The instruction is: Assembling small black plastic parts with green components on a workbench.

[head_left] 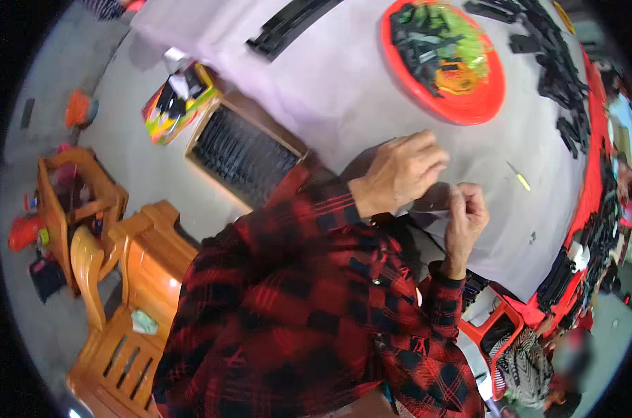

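Note:
My left hand (404,171) is over the near edge of the pale-covered table, fingers curled together, with its sleeve reaching in from the left. Close to its right, my right hand (467,214) has thumb and forefinger pressed together. Whatever either hand may hold is too small or blurred to make out. Beyond them lies a red round tray (462,115) with black plastic pieces (417,45), yellow-green pieces (462,42) and orange pieces (456,76). A small pointed tool with a yellow handle (523,181) rests on the table to the right of my hands.
Black strips (288,28) lie at the far side of the table, and more black parts (559,83) at the right. Left of me stands an open cardboard box (243,150) of black pieces, beside a colourful box (180,101). A wooden chair (142,265) is at the left; people are at the right.

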Action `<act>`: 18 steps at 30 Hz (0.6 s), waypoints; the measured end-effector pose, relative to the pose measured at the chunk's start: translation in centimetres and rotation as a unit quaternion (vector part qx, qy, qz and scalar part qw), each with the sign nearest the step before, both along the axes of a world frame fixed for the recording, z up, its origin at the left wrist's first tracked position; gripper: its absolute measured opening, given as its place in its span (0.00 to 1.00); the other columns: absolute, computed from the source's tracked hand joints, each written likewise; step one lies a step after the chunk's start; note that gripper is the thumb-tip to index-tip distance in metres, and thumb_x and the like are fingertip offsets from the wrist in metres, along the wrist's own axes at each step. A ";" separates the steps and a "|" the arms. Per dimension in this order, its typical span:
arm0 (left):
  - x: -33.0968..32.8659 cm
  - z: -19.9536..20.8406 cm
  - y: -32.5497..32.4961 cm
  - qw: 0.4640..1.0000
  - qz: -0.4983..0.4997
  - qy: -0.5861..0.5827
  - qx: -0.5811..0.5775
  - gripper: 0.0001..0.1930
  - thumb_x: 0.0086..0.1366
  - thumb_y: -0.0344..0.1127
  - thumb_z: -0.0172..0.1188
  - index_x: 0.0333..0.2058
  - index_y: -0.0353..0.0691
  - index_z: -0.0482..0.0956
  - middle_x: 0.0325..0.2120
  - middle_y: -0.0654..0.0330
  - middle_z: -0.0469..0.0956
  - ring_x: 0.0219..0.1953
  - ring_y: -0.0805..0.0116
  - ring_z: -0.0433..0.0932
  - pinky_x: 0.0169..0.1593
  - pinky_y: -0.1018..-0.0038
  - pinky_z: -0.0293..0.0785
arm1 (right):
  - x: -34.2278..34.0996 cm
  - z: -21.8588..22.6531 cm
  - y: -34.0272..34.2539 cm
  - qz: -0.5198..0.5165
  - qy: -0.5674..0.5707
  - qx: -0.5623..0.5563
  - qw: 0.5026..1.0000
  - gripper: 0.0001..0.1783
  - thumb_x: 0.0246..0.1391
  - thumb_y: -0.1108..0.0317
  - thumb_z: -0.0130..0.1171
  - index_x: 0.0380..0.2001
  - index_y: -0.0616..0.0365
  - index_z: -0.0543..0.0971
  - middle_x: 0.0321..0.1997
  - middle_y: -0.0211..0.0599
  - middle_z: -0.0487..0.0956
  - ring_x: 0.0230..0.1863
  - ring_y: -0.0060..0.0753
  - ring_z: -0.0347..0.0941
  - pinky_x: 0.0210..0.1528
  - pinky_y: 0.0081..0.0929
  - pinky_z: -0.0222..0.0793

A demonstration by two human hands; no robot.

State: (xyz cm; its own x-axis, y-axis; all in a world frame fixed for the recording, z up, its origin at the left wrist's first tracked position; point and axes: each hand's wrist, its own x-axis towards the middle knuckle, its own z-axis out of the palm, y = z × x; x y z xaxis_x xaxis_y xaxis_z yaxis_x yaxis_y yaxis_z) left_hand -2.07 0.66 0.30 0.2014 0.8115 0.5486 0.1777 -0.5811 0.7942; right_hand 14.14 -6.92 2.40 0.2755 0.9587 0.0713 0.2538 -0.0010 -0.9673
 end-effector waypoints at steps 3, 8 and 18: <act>-1.1 -0.8 1.0 0.999 0.005 0.044 -0.019 0.05 0.60 0.31 0.63 0.34 0.43 0.77 0.29 0.57 0.72 0.33 0.52 0.77 0.34 0.59 0.74 | 0.3 -2.2 0.5 0.000 0.008 -0.014 1.000 0.04 0.61 0.75 0.60 0.31 0.61 0.78 0.28 0.22 0.77 0.30 0.13 0.69 0.33 0.16 0.68; -1.9 -2.7 2.5 0.997 -0.023 0.055 -0.055 0.05 0.61 0.26 0.65 0.35 0.36 0.78 0.28 0.56 0.75 0.24 0.64 0.77 0.29 0.69 0.73 | 2.3 1.2 3.8 -0.012 -0.055 -0.014 0.998 0.04 0.59 0.77 0.61 0.30 0.60 0.77 0.27 0.21 0.75 0.31 0.12 0.69 0.35 0.15 0.67; -0.9 -2.8 2.7 0.991 0.014 0.125 -0.054 0.06 0.57 0.28 0.65 0.33 0.41 0.78 0.26 0.55 0.72 0.28 0.50 0.75 0.30 0.58 0.70 | 14.7 2.7 22.0 -0.081 -0.220 0.100 0.967 0.07 0.54 0.71 0.65 0.30 0.62 0.77 0.26 0.29 0.78 0.29 0.18 0.72 0.36 0.21 0.71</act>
State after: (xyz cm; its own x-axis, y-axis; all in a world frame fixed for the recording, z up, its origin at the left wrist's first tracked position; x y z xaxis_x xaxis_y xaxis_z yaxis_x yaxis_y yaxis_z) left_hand -3.00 3.36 -2.47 0.2964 0.8698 0.3944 0.3910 -0.4873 0.7808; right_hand 28.86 15.12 5.10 0.3213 0.8608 0.3946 0.6532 0.1002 -0.7505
